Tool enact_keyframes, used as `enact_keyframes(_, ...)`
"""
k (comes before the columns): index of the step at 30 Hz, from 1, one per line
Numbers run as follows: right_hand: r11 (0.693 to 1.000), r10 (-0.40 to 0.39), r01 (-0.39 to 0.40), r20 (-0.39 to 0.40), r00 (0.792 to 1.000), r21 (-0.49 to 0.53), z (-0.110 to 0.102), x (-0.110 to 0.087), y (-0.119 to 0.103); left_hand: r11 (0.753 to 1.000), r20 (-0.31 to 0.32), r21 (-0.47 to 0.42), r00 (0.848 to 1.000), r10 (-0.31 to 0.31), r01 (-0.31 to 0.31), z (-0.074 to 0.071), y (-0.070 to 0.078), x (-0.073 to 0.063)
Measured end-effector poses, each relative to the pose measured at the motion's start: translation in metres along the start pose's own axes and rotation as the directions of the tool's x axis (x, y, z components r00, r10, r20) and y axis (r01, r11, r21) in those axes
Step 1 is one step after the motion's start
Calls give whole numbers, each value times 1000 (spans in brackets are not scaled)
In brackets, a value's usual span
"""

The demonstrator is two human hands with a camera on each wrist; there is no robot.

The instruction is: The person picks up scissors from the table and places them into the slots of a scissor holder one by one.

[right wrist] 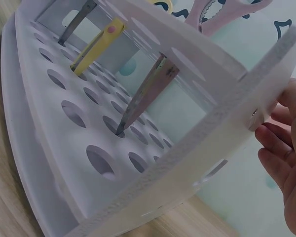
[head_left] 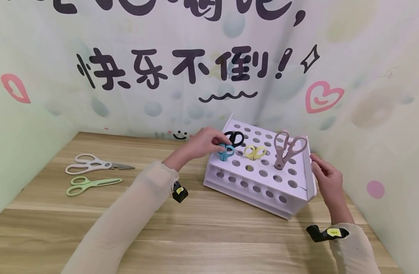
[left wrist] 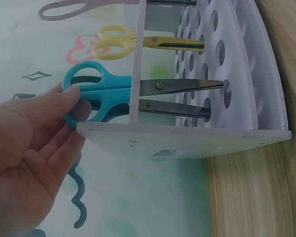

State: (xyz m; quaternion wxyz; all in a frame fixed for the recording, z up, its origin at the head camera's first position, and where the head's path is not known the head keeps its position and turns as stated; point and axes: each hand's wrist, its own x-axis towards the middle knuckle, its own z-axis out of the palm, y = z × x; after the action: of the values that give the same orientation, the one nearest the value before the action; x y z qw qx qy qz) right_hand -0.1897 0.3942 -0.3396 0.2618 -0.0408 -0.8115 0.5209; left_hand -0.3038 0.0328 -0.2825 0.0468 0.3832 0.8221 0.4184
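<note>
Scissors, blue, sit in rack, pinched by my left hand. Right hand touches rack; can't tell its grip.

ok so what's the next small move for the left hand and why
Probably ease the left hand off the blue scissors: their blades run through the upper panel of the rack with the tip at a lower hole, so they look supported. That would free it for the white scissors and green scissors lying on the table.
</note>
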Motion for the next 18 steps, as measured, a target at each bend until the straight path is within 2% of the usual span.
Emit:
enact_keyframes(6, 1000, -7, 7, -3, 1000, 4, 0, 0, 1, 1000, -37, 0, 999, 4, -4, 3, -2, -1)
enact_keyframes(12, 1000, 0, 0, -4, 1000, 14, 0, 0, 2, 999, -63, -30, 998, -21, 19, 3, -1, -1)
enact_keyframes(18, 999, -11, 10, -11, 1000, -33, 0, 1, 3, 996, -111, -80, 992, -53, 45, -2, 0, -3)
